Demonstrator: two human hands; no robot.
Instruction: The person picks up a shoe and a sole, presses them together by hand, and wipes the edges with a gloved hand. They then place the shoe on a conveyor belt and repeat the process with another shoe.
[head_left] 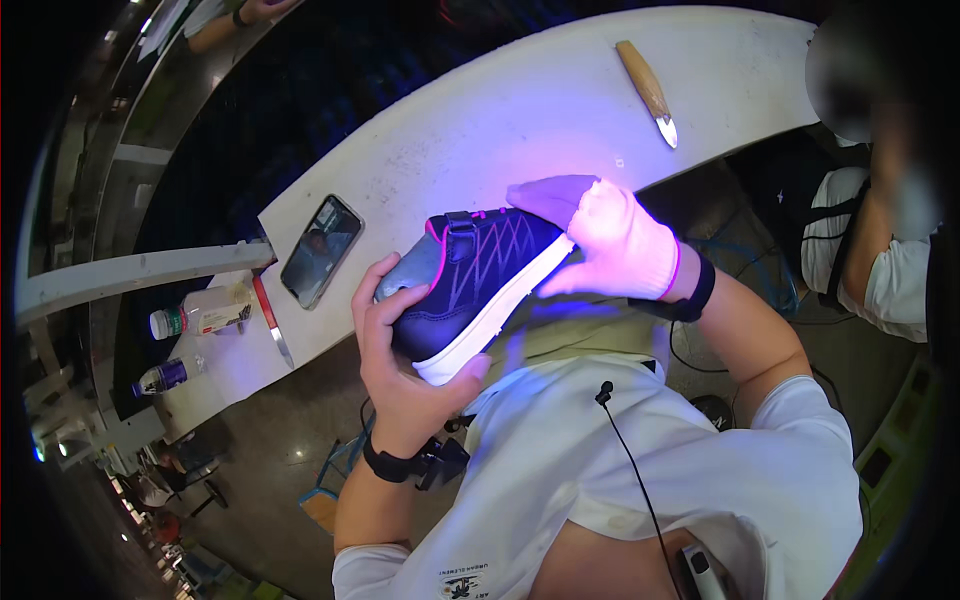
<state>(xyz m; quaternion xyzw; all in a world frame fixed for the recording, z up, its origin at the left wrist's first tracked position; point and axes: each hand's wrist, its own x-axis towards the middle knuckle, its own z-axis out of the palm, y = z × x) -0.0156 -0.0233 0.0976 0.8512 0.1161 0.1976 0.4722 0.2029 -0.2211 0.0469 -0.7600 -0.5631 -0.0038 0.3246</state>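
A dark sneaker (495, 265) with pink trim, crossed lines on its side and a white sole is held tilted over the near edge of the bench. A grey-green form (408, 268) fills its ankle opening. My bare left hand (405, 345) wraps around the heel, thumb against the sole and fingers by the opening. On my right hand (622, 240) is a knit glove. It grips the toe end, fingers over the top and thumb below at the sole. Purple light falls on the glove and sole; the toe tip is hidden.
On the pale curved bench (450, 110) lie a wooden-handled knife (648, 90), a phone (322, 250) and a red-handled blade (271, 318). Two plastic bottles, one larger (210, 310) and one smaller (165, 377), lie at the left. Another person (885, 240) sits at the right.
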